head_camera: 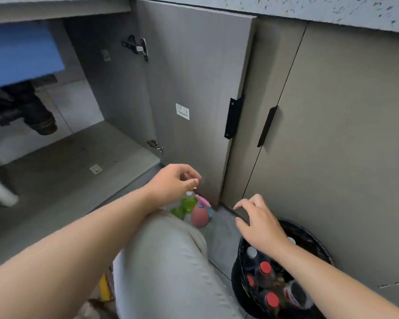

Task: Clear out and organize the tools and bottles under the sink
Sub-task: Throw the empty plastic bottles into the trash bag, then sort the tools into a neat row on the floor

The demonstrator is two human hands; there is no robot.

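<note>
A green bottle (189, 203) with a pale cap stands on the floor by the open cabinet door, with a second green bottle (177, 212) just left of it. A pink bottle (201, 218) with a pink pump top stands to their right. My left hand (176, 180) hovers just above the green bottle's cap, fingers loosely curled, holding nothing. My right hand (260, 223) hangs open with spread fingers over a black bin (237, 275) that holds several bottles with red caps (265, 268).
The under-sink cabinet floor (67, 171) is bare; a black drain pipe (39, 116) hangs at the left and a white pipe (0, 192) slants below it. The open door (194, 88) stands to the right of the opening. My bent knee (171, 261) fills the foreground, with something yellow (104, 286) beside it.
</note>
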